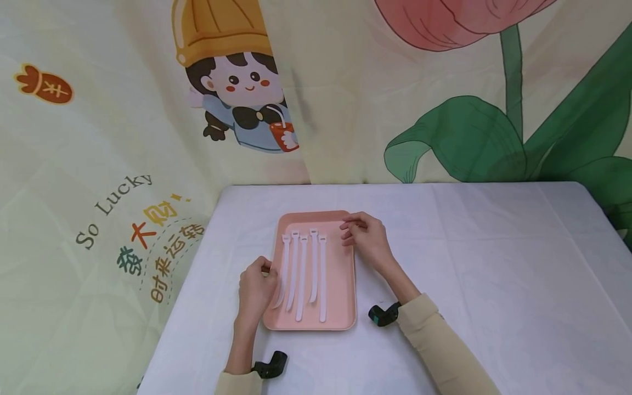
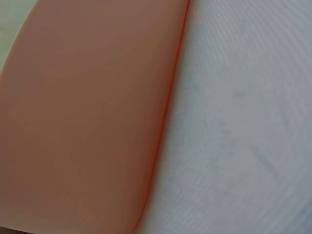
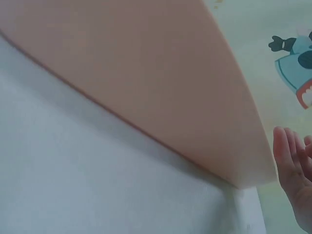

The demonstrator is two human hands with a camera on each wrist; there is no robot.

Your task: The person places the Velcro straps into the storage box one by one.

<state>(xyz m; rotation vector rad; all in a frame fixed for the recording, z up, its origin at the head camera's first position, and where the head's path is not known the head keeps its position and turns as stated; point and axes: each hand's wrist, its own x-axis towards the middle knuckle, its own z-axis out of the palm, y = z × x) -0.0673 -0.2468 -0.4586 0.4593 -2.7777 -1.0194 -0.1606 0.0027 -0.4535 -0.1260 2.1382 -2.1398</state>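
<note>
Several thin white plastic strips (image 1: 302, 280), each with a small square head at the far end, lie side by side on a pink tray (image 1: 339, 307). Their look is like cable ties; some curve at the near end. At the tray's left rim is my left hand (image 1: 258, 288), its fingers bent; whether they grip the rim is hidden. My right hand (image 1: 367, 238) hovers by the far right corner, fingers loosely bent and holding nothing. In the right wrist view, the fingers (image 3: 287, 151) show beside the tray's corner. The left wrist view shows the tray's outer wall (image 2: 92, 117).
The tray stands on a table with a white cloth (image 1: 474, 263). Behind it hangs a printed curtain (image 1: 340, 109) with a cartoon figure and a flower. Black wrist cameras (image 1: 384, 315) sit on both wrists.
</note>
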